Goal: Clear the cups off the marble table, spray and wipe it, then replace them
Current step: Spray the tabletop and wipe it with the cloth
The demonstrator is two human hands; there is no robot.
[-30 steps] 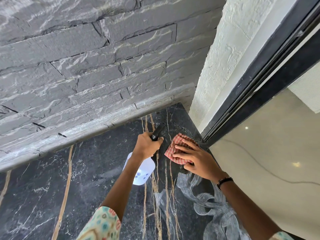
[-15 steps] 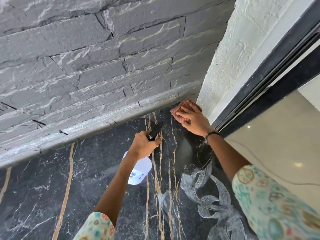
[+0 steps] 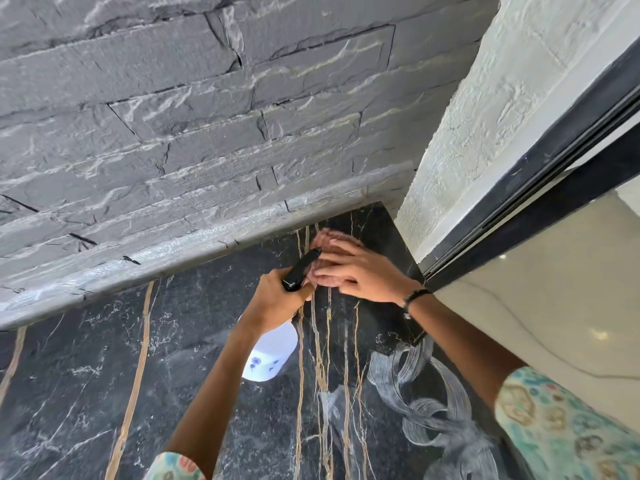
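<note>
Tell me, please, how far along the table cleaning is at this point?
Done: no cups are in view on the marble table, and wet swirl marks show that part has been wiped. In hand: the right hand presses the cloth flat near the far corner, while the left hand holds the spray bottle. Left: wiping the rest and putting the cups back.

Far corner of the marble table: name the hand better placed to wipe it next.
Right. The right hand lies flat on the cloth near that corner; the left hand grips the spray bottle.
</note>
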